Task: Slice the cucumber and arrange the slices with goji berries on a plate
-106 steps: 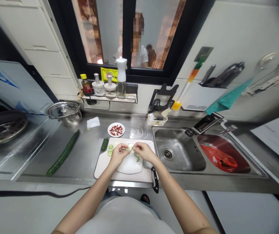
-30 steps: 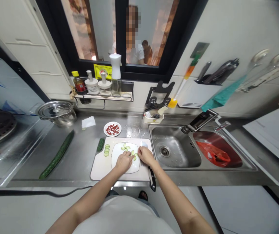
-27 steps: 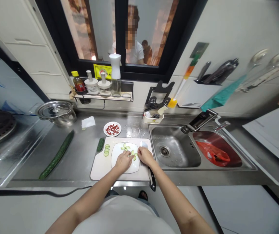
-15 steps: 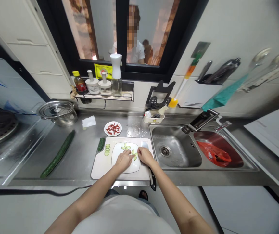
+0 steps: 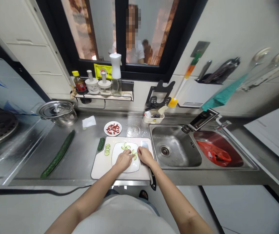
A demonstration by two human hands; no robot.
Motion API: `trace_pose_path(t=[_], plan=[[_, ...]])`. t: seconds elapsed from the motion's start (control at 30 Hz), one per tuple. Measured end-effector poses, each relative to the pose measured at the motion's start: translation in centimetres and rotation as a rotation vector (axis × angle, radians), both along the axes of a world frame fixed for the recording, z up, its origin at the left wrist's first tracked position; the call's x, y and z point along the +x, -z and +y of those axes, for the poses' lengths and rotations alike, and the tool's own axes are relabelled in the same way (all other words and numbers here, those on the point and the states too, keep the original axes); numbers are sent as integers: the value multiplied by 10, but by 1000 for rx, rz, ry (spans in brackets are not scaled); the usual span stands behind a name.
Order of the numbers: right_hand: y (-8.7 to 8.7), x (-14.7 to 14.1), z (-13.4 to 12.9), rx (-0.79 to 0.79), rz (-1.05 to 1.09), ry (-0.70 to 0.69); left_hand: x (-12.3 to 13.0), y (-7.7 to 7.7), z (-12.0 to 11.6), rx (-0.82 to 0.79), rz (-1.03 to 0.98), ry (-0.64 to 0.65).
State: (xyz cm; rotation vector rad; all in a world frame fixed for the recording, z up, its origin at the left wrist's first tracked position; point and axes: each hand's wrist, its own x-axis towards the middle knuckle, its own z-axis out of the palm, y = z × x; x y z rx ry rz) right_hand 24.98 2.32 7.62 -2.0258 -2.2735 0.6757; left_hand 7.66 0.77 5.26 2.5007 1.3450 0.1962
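A white squarish plate (image 5: pixel 120 164) rests on the pale cutting board (image 5: pixel 100 170). Several thin cucumber slices (image 5: pixel 126 147) are fanned in a small group near its far edge. My left hand (image 5: pixel 123 161) is over the plate, fingers stretched apart, its fingertips touching more slices (image 5: pixel 135 156) on the right side. At the plate's right edge, beside those slices, my right hand (image 5: pixel 145 156) is closed with fingers curled in; what its fingertips hold, if anything, is hidden. Loose cucumber slices (image 5: pixel 107 150) and a cut cucumber piece (image 5: pixel 101 144) lie at the board's left.
A black-handled knife (image 5: pixel 153 181) lies at the board's right edge, partly under my right forearm. Behind the board is a small dish (image 5: pixel 106 132) of red bits. A whole cucumber (image 5: pixel 58 154) and a lidded pot (image 5: pixel 66 118) stand left; the sink (image 5: pixel 175 162) is right.
Almost nothing differs. Both hands stay in the same place over the plate, and the slices look unmoved; the view has shifted very slightly.
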Motion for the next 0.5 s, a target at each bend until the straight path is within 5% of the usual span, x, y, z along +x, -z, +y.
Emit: trace_pose_path(t=[0.23,0.5], plan=[[0,1,0,2,7,-2,-1,1,-1,-38,-64,-21],[-7,4,-5,76,8,77,-4,-3,-4,-20,-246,-226]])
